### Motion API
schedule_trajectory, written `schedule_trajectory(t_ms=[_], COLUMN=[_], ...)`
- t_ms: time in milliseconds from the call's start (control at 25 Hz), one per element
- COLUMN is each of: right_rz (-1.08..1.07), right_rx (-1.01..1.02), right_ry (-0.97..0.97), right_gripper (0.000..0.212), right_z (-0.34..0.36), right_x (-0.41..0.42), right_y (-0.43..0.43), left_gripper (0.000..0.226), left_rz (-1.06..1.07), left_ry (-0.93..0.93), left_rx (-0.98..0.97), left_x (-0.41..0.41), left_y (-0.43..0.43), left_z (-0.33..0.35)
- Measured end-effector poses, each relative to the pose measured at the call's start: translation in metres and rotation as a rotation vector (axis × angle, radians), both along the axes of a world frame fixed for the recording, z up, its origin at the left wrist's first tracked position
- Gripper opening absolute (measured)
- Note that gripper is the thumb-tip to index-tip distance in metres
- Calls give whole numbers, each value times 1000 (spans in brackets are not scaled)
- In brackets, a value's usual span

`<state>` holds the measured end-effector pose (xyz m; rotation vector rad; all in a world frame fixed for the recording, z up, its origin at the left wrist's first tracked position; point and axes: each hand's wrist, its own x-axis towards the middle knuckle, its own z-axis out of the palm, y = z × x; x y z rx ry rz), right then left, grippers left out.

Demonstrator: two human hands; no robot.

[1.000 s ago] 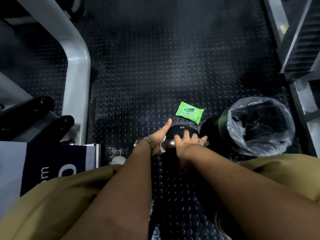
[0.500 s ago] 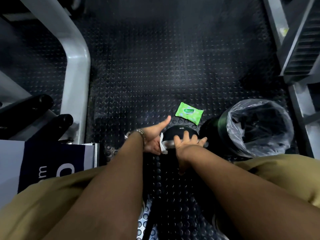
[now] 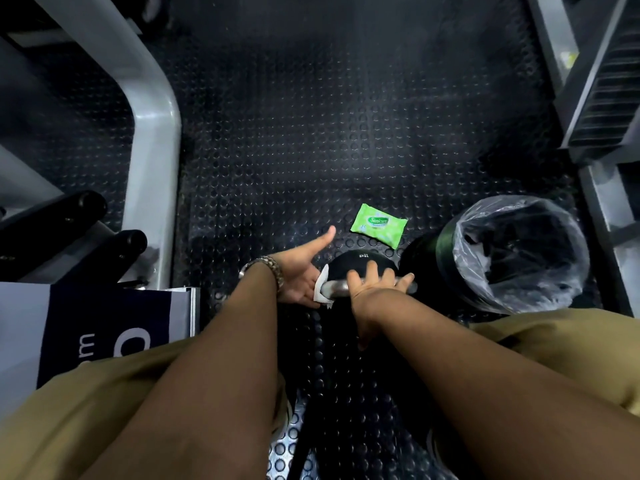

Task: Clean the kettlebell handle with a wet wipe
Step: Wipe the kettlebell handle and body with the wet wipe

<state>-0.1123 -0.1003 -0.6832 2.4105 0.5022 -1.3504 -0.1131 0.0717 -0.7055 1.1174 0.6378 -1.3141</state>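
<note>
- Kettlebell (image 3: 356, 265) sits on the studded black floor mat (image 3: 311, 150), right between the person's knees, with its metal handle (image 3: 337, 288) running left to right across the top
- right hand (image 3: 375, 289) is clamped over the handle, fingers draped over the far side
- left hand (image 3: 303, 271) is at the handle's left end, palm open and thumb sticking out, pressing a white wipe (image 3: 322, 287) against that end; not really wrapped round it
- hands are close but not touching, bit of bare handle shows between them
- wristwatch (image 3: 272, 268) on the left wrist
- green wipes pack (image 3: 379, 225) lies flat on the mat just beyond the kettlebell
- lined bin (image 3: 519, 251) stands just to the right
</note>
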Motion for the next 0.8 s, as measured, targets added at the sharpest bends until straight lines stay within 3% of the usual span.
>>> schedule_trajectory(t_ms=[120, 200, 280, 400, 480, 680, 800], right_rz=[-4, -6, -6, -11, -17, -6, -18], right_rx=[4, 12, 20, 45, 54, 34, 45], right_ry=[6, 0, -2, -3, -1, -3, -1], right_gripper=[136, 134, 133, 131, 130, 128, 126], right_z=[-1, -1, 1, 3, 4, 4, 4], right_x=[0, 0, -1, -2, -1, -2, -2], right_y=[0, -1, -2, -3, -2, -1, -2], left_gripper=[100, 94, 98, 131, 136, 113, 111], left_rz=[234, 304, 264, 64, 47, 325, 403], left_ry=[-18, -24, -19, -14, -9, -21, -43], left_rx=[20, 48, 46, 20, 5, -2, 48], left_x=[-16, -21, -19, -10, -8, -23, -26], left_y=[-29, -43, -34, 1, 12, -25, -39], left_z=[-28, -35, -23, 4, 7, -16, -29])
